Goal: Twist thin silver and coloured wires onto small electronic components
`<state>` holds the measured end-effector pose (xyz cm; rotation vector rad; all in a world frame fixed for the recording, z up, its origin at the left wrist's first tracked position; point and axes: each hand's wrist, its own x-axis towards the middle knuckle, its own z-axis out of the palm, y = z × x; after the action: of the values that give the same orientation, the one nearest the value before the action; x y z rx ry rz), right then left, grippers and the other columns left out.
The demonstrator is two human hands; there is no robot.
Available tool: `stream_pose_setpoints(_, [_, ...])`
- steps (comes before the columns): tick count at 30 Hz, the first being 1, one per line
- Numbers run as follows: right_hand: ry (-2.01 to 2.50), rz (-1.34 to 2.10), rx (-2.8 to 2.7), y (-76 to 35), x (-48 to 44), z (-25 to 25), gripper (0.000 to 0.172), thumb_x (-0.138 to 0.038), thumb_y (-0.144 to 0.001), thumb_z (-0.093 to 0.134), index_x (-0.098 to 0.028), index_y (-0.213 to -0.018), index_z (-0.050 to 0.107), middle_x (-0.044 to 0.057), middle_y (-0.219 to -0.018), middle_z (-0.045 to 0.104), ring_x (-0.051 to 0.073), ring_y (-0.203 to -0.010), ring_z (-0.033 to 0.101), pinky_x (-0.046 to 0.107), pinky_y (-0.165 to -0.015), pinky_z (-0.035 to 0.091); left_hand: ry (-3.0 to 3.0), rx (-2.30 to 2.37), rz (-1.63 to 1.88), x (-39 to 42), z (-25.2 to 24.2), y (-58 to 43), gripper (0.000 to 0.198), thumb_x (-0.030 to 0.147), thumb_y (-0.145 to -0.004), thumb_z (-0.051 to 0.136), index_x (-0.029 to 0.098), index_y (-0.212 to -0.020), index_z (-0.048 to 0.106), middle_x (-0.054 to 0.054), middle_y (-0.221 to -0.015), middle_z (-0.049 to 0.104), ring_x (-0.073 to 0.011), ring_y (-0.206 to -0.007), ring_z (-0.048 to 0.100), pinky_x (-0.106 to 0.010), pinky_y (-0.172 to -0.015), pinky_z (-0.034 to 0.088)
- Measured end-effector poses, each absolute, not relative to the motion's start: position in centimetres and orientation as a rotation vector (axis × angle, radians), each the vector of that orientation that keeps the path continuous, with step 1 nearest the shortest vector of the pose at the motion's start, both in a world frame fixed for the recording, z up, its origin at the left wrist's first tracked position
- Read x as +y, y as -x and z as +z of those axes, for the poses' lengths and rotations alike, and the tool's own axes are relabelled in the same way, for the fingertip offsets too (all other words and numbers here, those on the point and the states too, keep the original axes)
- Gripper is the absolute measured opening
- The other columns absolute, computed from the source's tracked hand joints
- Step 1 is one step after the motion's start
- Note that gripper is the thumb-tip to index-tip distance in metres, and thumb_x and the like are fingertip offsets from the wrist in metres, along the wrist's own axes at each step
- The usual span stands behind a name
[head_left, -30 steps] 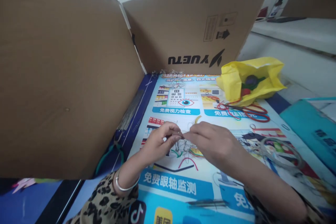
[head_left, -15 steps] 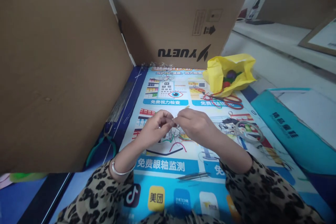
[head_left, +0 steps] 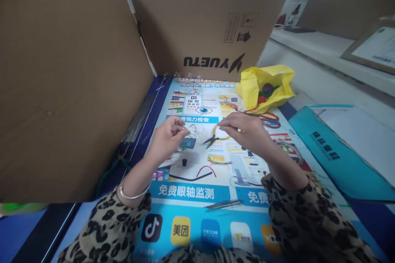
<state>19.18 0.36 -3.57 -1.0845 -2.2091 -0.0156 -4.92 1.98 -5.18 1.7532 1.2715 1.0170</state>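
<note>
My left hand [head_left: 168,137] is closed in a pinch on a tangle of thin silvery wire [head_left: 196,131], whose loops spread out to the right of the fingertips. My right hand [head_left: 247,129] grips small pliers [head_left: 211,141] by their yellow handles. The dark jaws point down and left, a little apart from the wire. Below the hands, a red wire [head_left: 206,168] and several other thin coloured pieces appear to lie on the printed sheet [head_left: 191,191]. Tweezers [head_left: 224,204] rest closer to me.
Cardboard panels [head_left: 197,16] stand at the left and back. A yellow bag [head_left: 249,86] holds coloured items, with red-handled scissors [head_left: 271,121] before it. A teal box [head_left: 327,148] is at right. Teal-handled pliers [head_left: 108,172] and straight wires [head_left: 138,119] lie at left.
My hands have moved apart from where they met over the wire. The left went left and up with the wire; the right went right, and the pliers now show plainly.
</note>
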Motion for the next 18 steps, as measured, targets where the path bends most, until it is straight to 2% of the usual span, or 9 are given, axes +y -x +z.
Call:
stream_pose_setpoints(5, [1.285, 0.115, -2.507, -20.1, 0.8, -3.9, 0.020, -0.018, -0.086, 0.050, -0.018, -0.082, 0.070, 0.004, -0.083, 0.071, 0.017, -0.077, 0.064, 0.027, -0.068, 0.046, -1.938, 1.572, 1.003, 3.9, -4.8, 7.7, 0.015, 0.024, -0.077, 0.059, 0.022, -0.090, 0.053, 0.002, -0.078, 0.070, -0.0142, -0.070, 0.065, -0.024, -0.066, 0.045])
stream_pose_setpoints(9, [1.393, 0.313, -2.768, -20.4, 1.2, -4.6, 0.022, -0.021, -0.086, 0.049, -0.020, -0.079, 0.070, 0.003, -0.080, 0.070, 0.016, -0.073, 0.063, 0.025, -0.063, 0.042, -2.137, 1.739, 0.837, 5.0, -5.2, 9.1, 0.015, 0.024, -0.081, 0.054, 0.024, -0.096, 0.054, 0.000, -0.087, 0.071, -0.0181, -0.079, 0.066, -0.026, -0.069, 0.044])
stream_pose_setpoints(11, [1.510, 0.307, -2.764, -21.2, 1.4, -4.2, 0.023, -0.022, -0.086, 0.047, -0.020, -0.080, 0.070, 0.003, -0.082, 0.070, 0.017, -0.075, 0.063, 0.025, -0.064, 0.041, -2.235, 1.856, 0.683, 5.2, -5.3, 9.3, 0.016, 0.025, -0.083, 0.051, 0.024, -0.099, 0.054, -0.002, -0.091, 0.071, -0.0200, -0.080, 0.066, -0.027, -0.067, 0.044])
stream_pose_setpoints(15, [1.724, 0.214, -2.701, -22.6, 1.5, -3.1, 0.027, -0.025, -0.086, 0.043, -0.020, -0.081, 0.069, 0.004, -0.086, 0.070, 0.017, -0.077, 0.062, 0.025, -0.064, 0.038, -2.346, 2.096, 0.298, 5.4, -5.5, 8.9, 0.023, 0.027, -0.087, 0.043, 0.022, -0.109, 0.050, -0.007, -0.086, 0.071, -0.0250, -0.077, 0.066, -0.030, -0.065, 0.044])
stream_pose_setpoints(18, [1.826, 0.216, -2.772, -22.5, 1.5, -3.1, 0.027, -0.022, -0.084, 0.042, -0.019, -0.076, 0.068, 0.004, -0.083, 0.070, 0.017, -0.074, 0.061, 0.024, -0.060, 0.036, -2.394, 2.153, 0.136, 5.4, -5.8, 8.5, 0.026, 0.027, -0.090, 0.036, 0.020, -0.111, 0.050, -0.010, -0.079, 0.069, -0.0288, -0.072, 0.066, -0.033, -0.062, 0.044])
